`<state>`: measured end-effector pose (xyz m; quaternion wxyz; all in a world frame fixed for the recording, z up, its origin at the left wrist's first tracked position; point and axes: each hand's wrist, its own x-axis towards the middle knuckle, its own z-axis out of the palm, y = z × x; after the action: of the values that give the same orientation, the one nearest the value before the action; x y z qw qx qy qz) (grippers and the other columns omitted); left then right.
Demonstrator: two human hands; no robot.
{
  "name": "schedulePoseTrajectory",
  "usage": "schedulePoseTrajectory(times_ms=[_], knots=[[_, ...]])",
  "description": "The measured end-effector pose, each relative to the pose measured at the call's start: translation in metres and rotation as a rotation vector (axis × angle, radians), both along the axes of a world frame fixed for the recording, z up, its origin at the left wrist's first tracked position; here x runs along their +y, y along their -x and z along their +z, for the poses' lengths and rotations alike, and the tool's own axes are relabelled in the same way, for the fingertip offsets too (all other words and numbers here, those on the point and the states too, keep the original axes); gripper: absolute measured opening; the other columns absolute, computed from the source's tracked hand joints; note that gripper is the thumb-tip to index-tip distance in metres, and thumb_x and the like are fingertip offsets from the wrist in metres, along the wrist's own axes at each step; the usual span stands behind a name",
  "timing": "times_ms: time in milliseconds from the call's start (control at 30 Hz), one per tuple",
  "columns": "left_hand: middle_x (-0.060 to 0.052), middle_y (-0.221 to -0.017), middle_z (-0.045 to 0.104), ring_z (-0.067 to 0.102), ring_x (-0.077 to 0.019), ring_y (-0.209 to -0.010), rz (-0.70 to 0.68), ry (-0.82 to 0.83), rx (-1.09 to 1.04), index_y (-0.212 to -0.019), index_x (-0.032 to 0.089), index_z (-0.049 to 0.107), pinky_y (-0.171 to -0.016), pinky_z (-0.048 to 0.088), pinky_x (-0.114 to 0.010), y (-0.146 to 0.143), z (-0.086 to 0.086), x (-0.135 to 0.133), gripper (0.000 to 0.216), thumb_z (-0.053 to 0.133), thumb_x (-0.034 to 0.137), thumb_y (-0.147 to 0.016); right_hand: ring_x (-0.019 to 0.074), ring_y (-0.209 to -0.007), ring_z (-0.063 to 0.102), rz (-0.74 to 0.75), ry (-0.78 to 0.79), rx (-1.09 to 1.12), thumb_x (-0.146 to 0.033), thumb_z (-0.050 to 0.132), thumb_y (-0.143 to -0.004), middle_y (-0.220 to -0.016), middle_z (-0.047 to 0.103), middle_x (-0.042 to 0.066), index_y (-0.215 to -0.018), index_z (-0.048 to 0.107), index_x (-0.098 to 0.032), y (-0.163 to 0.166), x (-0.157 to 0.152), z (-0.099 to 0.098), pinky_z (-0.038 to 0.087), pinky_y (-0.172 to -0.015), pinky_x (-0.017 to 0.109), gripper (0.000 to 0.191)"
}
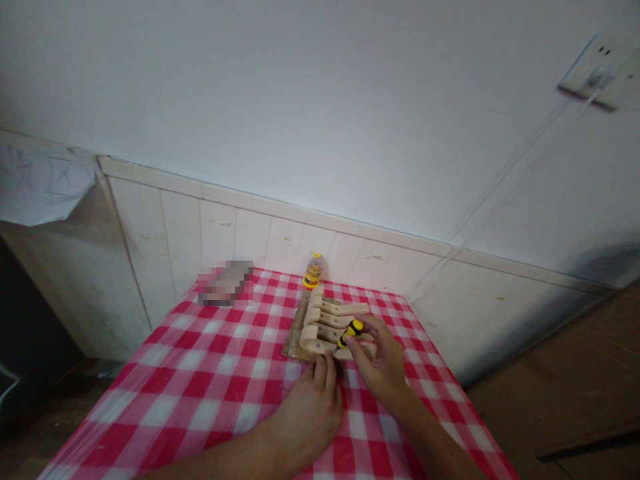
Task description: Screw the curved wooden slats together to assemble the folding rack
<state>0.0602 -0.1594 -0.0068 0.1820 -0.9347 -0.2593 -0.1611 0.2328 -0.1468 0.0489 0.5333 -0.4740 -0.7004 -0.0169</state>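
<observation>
My right hand [383, 357] is closed around a yellow-and-black screwdriver [354, 330], tilted with its tip down at the nearest wooden piece. Several pale curved wooden pieces [313, 337] lie side by side, rounded at the left ends, with small dark round spots along them. The fingers of my left hand [320, 393] press together against the near edge of the closest piece and steady it; its thumb is hidden. Beneath the pieces is a brownish, shiny wrapped slab [296, 333].
A clear bottle with a yellow cap and label [313, 272] stands at the back by the wall. A blurred-out object [226, 283] lies at the back left of the red-and-white checked tablecloth [200, 393]. A wall socket [597, 77] with a white cable is at upper right.
</observation>
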Motion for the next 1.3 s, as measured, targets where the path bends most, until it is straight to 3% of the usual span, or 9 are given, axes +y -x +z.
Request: schedulePoseTrajectory(times_ms=[500, 867, 1300], knots=[[-0.040, -0.137, 0.062, 0.067, -0.0460, -0.126, -0.009, 0.042, 0.024, -0.122, -0.001, 0.074, -0.095, 0.056, -0.056, 0.000, 0.005, -0.001, 0.036, 0.060, 0.026, -0.102, 0.0170, -0.069, 0.072, -0.028, -0.087, -0.062, -0.016, 0.074, -0.090, -0.090, 0.076, 0.001, -0.114, 0.070, -0.027, 0.006, 0.003, 0.011, 0.064, -0.063, 0.027, 0.027], [-0.039, -0.141, 0.060, 0.067, -0.0443, -0.126, -0.003, 0.046, 0.021, -0.124, 0.000, 0.073, -0.097, 0.055, -0.056, -0.001, -0.003, 0.001, 0.035, 0.060, 0.025, -0.102, 0.0217, -0.090, 0.081, -0.005, -0.136, -0.144, -0.009, 0.064, -0.092, -0.107, 0.081, 0.007, -0.129, 0.067, -0.026, 0.005, -0.003, 0.012, 0.069, -0.076, 0.031, 0.041], [-0.037, -0.137, 0.064, 0.067, -0.0441, -0.126, 0.010, -0.003, -0.002, -0.119, 0.002, 0.075, -0.093, 0.057, -0.052, 0.000, -0.002, 0.000, 0.034, 0.062, 0.027, -0.100, 0.0212, -0.080, 0.080, -0.112, -0.134, -0.119, -0.019, 0.071, -0.093, -0.096, 0.081, 0.006, -0.118, 0.069, -0.024, 0.003, 0.001, 0.006, 0.069, -0.072, 0.032, 0.026]])
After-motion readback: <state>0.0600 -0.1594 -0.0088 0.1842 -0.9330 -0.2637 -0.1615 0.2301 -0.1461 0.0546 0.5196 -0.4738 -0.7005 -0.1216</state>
